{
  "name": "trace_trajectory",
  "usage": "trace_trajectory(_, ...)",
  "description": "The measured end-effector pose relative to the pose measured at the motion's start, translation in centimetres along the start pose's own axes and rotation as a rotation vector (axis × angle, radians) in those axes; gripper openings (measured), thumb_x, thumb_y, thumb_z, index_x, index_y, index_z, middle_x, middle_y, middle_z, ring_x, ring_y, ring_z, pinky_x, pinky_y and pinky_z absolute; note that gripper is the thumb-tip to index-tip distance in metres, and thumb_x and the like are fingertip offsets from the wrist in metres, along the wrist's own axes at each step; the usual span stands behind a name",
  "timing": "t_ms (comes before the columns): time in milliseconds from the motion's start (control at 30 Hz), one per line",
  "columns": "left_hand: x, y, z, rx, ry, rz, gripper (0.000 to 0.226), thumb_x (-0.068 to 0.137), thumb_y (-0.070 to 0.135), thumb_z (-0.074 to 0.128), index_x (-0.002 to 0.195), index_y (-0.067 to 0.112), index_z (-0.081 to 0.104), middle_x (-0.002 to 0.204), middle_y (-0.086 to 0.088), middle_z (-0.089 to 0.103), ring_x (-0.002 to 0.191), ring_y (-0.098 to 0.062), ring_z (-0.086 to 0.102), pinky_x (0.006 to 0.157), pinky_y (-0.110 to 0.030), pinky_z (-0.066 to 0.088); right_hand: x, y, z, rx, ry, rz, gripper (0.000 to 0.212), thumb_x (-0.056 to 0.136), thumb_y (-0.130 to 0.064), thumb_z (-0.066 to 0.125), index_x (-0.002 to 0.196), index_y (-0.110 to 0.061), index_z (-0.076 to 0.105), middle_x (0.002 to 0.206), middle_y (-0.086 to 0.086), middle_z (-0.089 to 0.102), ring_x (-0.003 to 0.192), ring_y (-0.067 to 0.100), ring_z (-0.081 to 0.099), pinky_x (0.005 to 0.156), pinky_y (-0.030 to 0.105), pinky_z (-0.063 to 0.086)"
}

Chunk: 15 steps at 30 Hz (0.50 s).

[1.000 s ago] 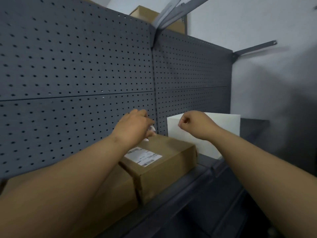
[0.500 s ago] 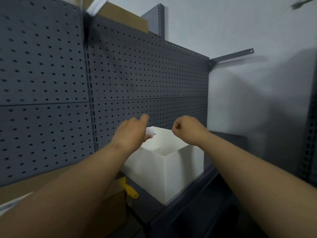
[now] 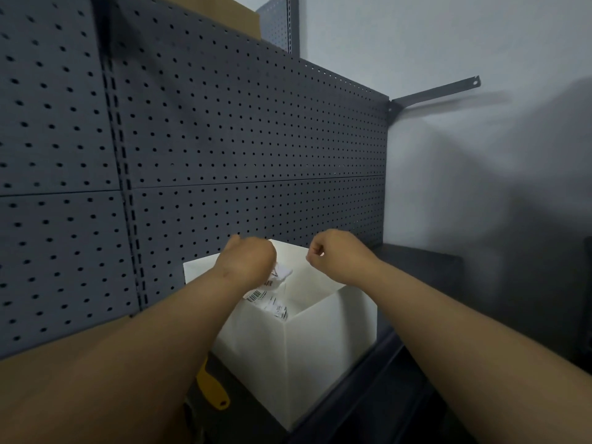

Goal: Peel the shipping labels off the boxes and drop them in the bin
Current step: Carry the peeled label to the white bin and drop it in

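Observation:
A white open-topped bin point(image 3: 320, 347) stands on the dark shelf against the pegboard. My left hand point(image 3: 250, 261) hovers over the bin's opening, fingers curled around a crumpled white shipping label point(image 3: 282, 272) that sticks out below the fingers. Inside the bin lie other peeled labels point(image 3: 269, 301) with barcodes. My right hand point(image 3: 336, 254) is a closed fist above the bin's back right rim, and nothing shows in it. No cardboard box with a label shows in this view; my left forearm covers the lower left.
A dark grey pegboard point(image 3: 224, 139) forms the back wall. A yellow handle point(image 3: 213, 389) lies left of the bin. A cardboard box point(image 3: 221, 12) sits on top of the pegboard. Dark shelf surface point(image 3: 416, 264) extends right of the bin, by a pale wall.
My view and both hands have swung right, from the labelled brown box to the white bin. My left hand with the crumpled label now sits over the bin's opening.

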<state>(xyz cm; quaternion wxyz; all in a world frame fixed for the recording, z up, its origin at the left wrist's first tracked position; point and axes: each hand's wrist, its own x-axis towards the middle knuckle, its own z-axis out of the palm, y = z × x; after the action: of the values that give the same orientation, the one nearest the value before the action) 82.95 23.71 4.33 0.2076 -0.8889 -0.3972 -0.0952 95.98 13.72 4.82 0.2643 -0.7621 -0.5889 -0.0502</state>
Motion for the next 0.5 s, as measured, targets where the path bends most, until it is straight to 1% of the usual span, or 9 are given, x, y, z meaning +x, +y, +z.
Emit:
trace_trajectory(33, 0.3, 0.0, 0.2, -0.023, -0.012, -0.002, 0.028, 0.090, 0.009, 0.050, 0.103, 0.024, 0.070, 0.110, 0.002, 0.066, 0.096, -0.020, 0.058, 0.098, -0.031, 0.029, 0.2, 0.0, 0.1, -0.001, -0.004, -0.001, 0.021, 0.093, -0.020, 0.050, 0.096, -0.007, 0.066, 0.105, 0.007, 0.067, 0.094, 0.024, 0.062, 0.080, 0.036, 0.052)
trace_trajectory(100, 0.7, -0.1, 0.2, -0.092, -0.010, 0.005, 0.023, 0.091, 0.016, 0.054, 0.105, 0.026, 0.069, 0.109, 0.004, 0.067, 0.104, -0.019, 0.059, 0.103, -0.032, 0.027, 0.5, 0.1, 0.4, -0.007, -0.009, -0.001, 0.021, 0.092, -0.021, 0.050, 0.096, -0.007, 0.065, 0.105, 0.008, 0.067, 0.096, 0.025, 0.062, 0.083, 0.038, 0.053)
trace_trajectory(133, 0.8, -0.1, 0.3, -0.115, 0.004, 0.013, 0.019, 0.090, 0.018, 0.056, 0.101, 0.026, 0.068, 0.105, 0.004, 0.067, 0.103, -0.019, 0.059, 0.105, -0.033, 0.027, 0.7, 0.1, 0.4, -0.012, -0.011, -0.002, 0.021, 0.092, -0.022, 0.050, 0.096, -0.008, 0.065, 0.105, 0.008, 0.066, 0.096, 0.025, 0.062, 0.084, 0.039, 0.053)
trace_trajectory(200, 0.9, -0.2, 0.3, -0.108, 0.029, 0.022, 0.010, 0.087, 0.017, 0.055, 0.085, 0.024, 0.062, 0.092, 0.003, 0.064, 0.093, -0.020, 0.059, 0.105, -0.035, 0.030, 1.0, 0.2, 0.5, -0.017, -0.017, -0.006, 0.020, 0.092, -0.023, 0.050, 0.095, -0.009, 0.064, 0.105, 0.007, 0.066, 0.095, 0.025, 0.062, 0.084, 0.039, 0.053)
trace_trajectory(233, 1.0, -0.2, 0.3, -0.097, 0.029, 0.016, 0.011, 0.086, 0.015, 0.054, 0.079, 0.022, 0.059, 0.088, 0.003, 0.063, 0.088, -0.020, 0.058, 0.104, -0.035, 0.031, 1.1, 0.3, 0.6, -0.019, -0.019, -0.008, 0.020, 0.092, -0.023, 0.050, 0.095, -0.009, 0.064, 0.105, 0.007, 0.066, 0.096, 0.025, 0.061, 0.083, 0.038, 0.053)
trace_trajectory(267, 1.1, -0.3, 0.3, -0.091, 0.017, 0.012, 0.012, 0.086, 0.014, 0.053, 0.078, 0.020, 0.059, 0.089, 0.002, 0.064, 0.088, -0.020, 0.058, 0.103, -0.035, 0.030, 1.2, 0.3, 0.5, -0.022, -0.020, -0.011, 0.019, 0.093, -0.022, 0.050, 0.095, -0.010, 0.064, 0.106, 0.007, 0.066, 0.096, 0.025, 0.061, 0.083, 0.037, 0.052)
trace_trajectory(367, 1.6, -0.4, 0.4, -0.090, -0.025, 0.003, 0.017, 0.086, 0.014, 0.053, 0.089, 0.019, 0.069, 0.101, 0.004, 0.068, 0.100, -0.019, 0.061, 0.103, -0.036, 0.026, 1.4, 0.5, 0.5, -0.022, -0.014, -0.013, 0.020, 0.093, -0.022, 0.050, 0.096, -0.008, 0.065, 0.105, 0.007, 0.067, 0.092, 0.023, 0.060, 0.082, 0.035, 0.050)
trace_trajectory(467, 1.6, -0.5, 0.6, -0.111, -0.016, 0.014, 0.013, 0.085, 0.021, 0.049, 0.083, 0.024, 0.061, 0.098, 0.003, 0.068, 0.100, -0.019, 0.062, 0.099, -0.035, 0.025, 1.4, 0.5, 0.4, -0.017, -0.019, -0.012, 0.021, 0.094, -0.022, 0.051, 0.098, -0.007, 0.065, 0.104, 0.007, 0.067, 0.084, 0.019, 0.055, 0.078, 0.033, 0.049)
trace_trajectory(500, 1.5, -0.6, 0.5, -0.112, -0.011, 0.011, 0.016, 0.085, 0.024, 0.047, 0.084, 0.023, 0.063, 0.098, 0.002, 0.070, 0.098, -0.019, 0.063, 0.097, -0.034, 0.026, 1.3, 0.5, 0.4, -0.015, -0.018, -0.013, 0.021, 0.094, -0.022, 0.051, 0.097, -0.007, 0.065, 0.104, 0.007, 0.067, 0.084, 0.019, 0.055, 0.077, 0.033, 0.048)
